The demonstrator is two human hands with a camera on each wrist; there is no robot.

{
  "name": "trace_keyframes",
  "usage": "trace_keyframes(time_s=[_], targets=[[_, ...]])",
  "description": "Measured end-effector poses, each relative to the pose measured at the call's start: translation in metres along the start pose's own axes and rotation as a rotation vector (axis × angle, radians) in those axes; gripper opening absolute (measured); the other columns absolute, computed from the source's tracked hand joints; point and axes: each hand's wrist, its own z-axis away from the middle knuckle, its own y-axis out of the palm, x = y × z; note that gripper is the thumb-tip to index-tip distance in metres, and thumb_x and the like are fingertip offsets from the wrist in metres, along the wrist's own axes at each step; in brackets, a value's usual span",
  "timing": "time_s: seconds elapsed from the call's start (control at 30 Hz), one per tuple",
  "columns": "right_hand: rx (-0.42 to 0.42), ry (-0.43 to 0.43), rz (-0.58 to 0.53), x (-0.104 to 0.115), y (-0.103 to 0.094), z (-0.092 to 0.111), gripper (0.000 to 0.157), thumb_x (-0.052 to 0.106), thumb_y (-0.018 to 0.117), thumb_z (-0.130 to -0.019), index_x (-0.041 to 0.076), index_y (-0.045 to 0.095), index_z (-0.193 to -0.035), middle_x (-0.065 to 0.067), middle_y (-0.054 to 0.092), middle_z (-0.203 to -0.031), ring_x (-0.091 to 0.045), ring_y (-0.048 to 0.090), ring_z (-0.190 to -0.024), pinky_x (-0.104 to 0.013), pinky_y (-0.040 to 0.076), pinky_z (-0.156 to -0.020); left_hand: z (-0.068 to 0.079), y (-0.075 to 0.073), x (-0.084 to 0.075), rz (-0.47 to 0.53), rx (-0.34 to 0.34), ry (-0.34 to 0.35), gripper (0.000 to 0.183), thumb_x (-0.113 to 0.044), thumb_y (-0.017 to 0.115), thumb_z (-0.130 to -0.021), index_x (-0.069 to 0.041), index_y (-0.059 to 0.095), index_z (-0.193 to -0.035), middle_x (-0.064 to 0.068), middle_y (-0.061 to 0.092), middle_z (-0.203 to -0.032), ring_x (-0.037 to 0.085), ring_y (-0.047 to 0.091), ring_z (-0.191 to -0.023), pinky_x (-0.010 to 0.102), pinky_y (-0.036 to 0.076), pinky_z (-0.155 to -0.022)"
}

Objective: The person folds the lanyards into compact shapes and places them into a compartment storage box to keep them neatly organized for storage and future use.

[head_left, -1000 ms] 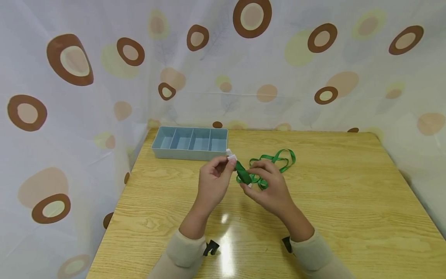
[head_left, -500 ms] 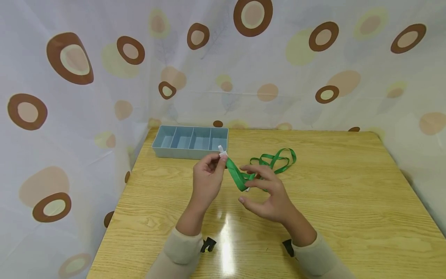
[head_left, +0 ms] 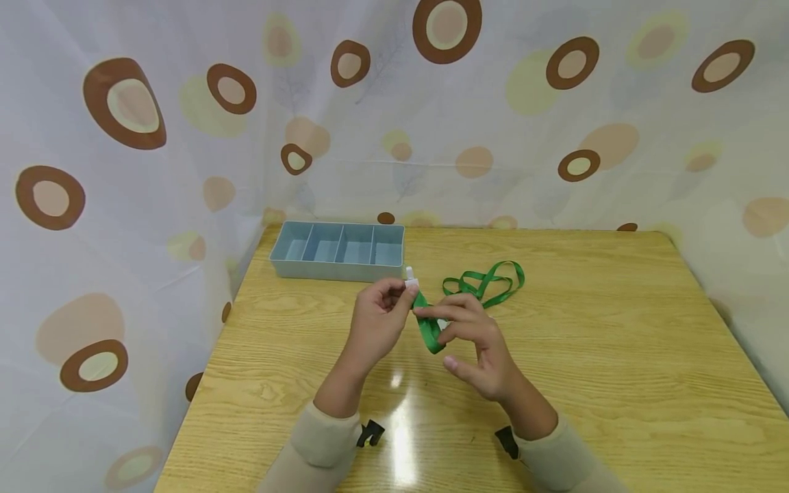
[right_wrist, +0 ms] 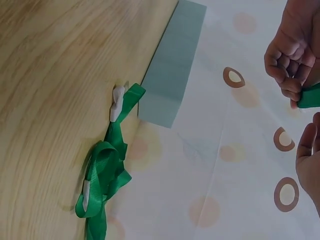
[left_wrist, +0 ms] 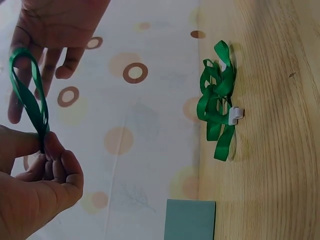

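Between the thumb and fingers of my left hand (head_left: 377, 320), a green ribbon lanyard (head_left: 430, 337) is pinched near its white clip (head_left: 411, 281). The ribbon hangs in a folded loop toward the right. My right hand (head_left: 483, 346) is beside that loop, its fingers extended against the ribbon and its thumb apart. In the left wrist view, the held loop (left_wrist: 31, 102) passes over a finger of the right hand (left_wrist: 62, 25). More green ribbon (head_left: 493, 281) lies tangled on the table behind the right hand; a white clip (left_wrist: 234, 115) on it shows in the left wrist view.
A light blue tray (head_left: 333, 270) with several compartments stands at the back left of the wooden table (head_left: 616, 356). Behind the table hangs a patterned white curtain (head_left: 382, 178). Black camera mounts (head_left: 372, 433) sit at both sleeve cuffs.
The right thumb and fingers have parted from their earlier grip on the ribbon. The held ribbon has loosened into a hanging loop. My left hand shifted left, then back right.
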Motion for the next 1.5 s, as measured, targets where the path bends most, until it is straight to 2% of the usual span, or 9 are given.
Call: trace_keyframes(time_s=[0.1,0.2,0.4,0.57,0.77,0.9,1.03,1.33,1.5], targets=[[0.006,0.004,-0.011,0.000,-0.001,0.000,0.031,0.039,0.060,-0.103,0.016,0.071,-0.086,-0.013,0.077,-0.127,-0.030,0.057,-0.118,-0.041,0.041,-0.105,0.001,0.000,-0.001,-0.007,0.009,-0.003,0.021,-0.018,0.066,-0.107,0.001,0.075,-0.112,0.019,0.075,-0.095,0.015,0.068,-0.078,0.024,0.053,-0.068],[0.026,0.025,-0.014,0.000,-0.002,0.001,0.030,0.038,0.060,-0.103,0.013,0.071,-0.093,-0.014,0.075,-0.124,-0.029,0.057,-0.118,-0.041,0.041,-0.104,0.001,0.000,-0.002,-0.013,-0.016,-0.005,0.022,-0.020,0.067,-0.107,0.000,0.075,-0.113,0.018,0.076,-0.098,0.013,0.070,-0.081,0.024,0.053,-0.069],[0.062,0.105,-0.052,-0.003,-0.006,0.010,0.039,0.036,0.056,-0.104,0.006,0.069,-0.125,-0.018,0.065,-0.133,-0.025,0.055,-0.128,-0.038,0.038,-0.110,0.001,0.000,-0.004,-0.002,-0.048,0.012,0.022,-0.022,0.068,-0.107,-0.003,0.075,-0.112,0.013,0.076,-0.101,0.013,0.071,-0.087,0.024,0.052,-0.071],[0.081,0.174,-0.075,-0.004,-0.009,0.015,0.049,0.038,0.057,-0.105,0.005,0.061,-0.141,-0.009,0.060,-0.143,-0.018,0.053,-0.134,-0.035,0.039,-0.113,0.001,0.002,-0.004,0.014,-0.041,0.038,0.019,-0.020,0.068,-0.106,-0.003,0.076,-0.109,0.015,0.076,-0.100,0.014,0.072,-0.086,0.025,0.055,-0.075],[0.077,0.248,-0.106,-0.006,-0.011,0.013,0.058,0.047,0.051,-0.106,0.001,0.060,-0.140,-0.001,0.063,-0.138,-0.017,0.056,-0.122,-0.036,0.040,-0.100,0.002,0.004,-0.004,0.041,0.024,0.089,0.014,-0.013,0.070,-0.104,-0.001,0.077,-0.107,0.017,0.077,-0.103,0.014,0.072,-0.090,0.027,0.059,-0.085],[0.077,0.345,-0.128,-0.007,-0.013,0.013,0.060,0.049,0.051,-0.106,0.001,0.058,-0.141,-0.002,0.063,-0.132,-0.019,0.057,-0.119,-0.040,0.040,-0.098,0.004,0.007,-0.005,0.028,0.056,0.119,0.012,-0.010,0.072,-0.102,-0.001,0.078,-0.107,0.017,0.077,-0.106,0.012,0.072,-0.090,0.026,0.060,-0.084],[0.080,0.413,-0.141,-0.008,-0.013,0.014,0.052,0.041,0.048,-0.106,0.001,0.058,-0.140,-0.009,0.063,-0.129,-0.021,0.057,-0.119,-0.043,0.040,-0.097,0.006,0.009,-0.005,0.034,0.060,0.141,0.011,-0.009,0.074,-0.101,-0.001,0.078,-0.107,0.017,0.075,-0.107,0.013,0.072,-0.092,0.026,0.061,-0.085],[0.068,0.435,-0.147,-0.009,-0.012,0.013,0.048,0.030,0.047,-0.103,-0.002,0.057,-0.138,0.009,0.063,-0.131,-0.016,0.057,-0.119,-0.041,0.041,-0.097,0.006,0.007,-0.002,0.014,0.083,0.177,0.019,-0.006,0.081,-0.094,-0.002,0.079,-0.112,0.014,0.076,-0.109,0.015,0.072,-0.092,0.028,0.062,-0.086],[0.053,0.499,-0.132,-0.006,-0.011,0.013,0.034,0.010,0.042,-0.109,-0.002,0.061,-0.134,0.003,0.065,-0.130,-0.011,0.058,-0.120,-0.035,0.045,-0.100,0.005,0.004,-0.001,-0.014,0.134,0.175,0.013,-0.006,0.079,-0.096,-0.002,0.079,-0.108,0.013,0.077,-0.106,0.017,0.073,-0.093,0.031,0.063,-0.085]])
